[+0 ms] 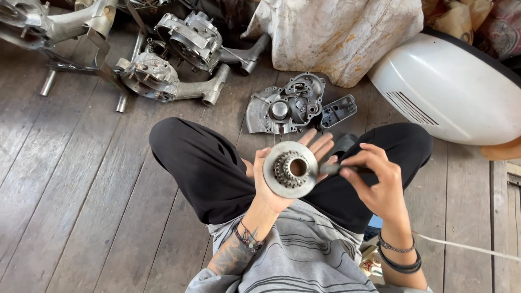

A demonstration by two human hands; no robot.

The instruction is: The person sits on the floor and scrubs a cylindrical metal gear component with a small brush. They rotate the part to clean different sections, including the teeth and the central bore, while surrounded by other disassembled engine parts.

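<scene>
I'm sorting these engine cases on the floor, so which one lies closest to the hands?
The flat engine case half on the floor just beyond the knees, beside a small dark cover. The other casings lie farther off at upper left.

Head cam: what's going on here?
A person sits cross-legged on a wooden floor. The left hand holds up a round metal disc with a toothed hub, flat on the palm. The right hand holds a thin dark tool with its tip at the disc's edge. Metal engine casings lie on the floor ahead, and a white curved body panel sits to the right.
</scene>
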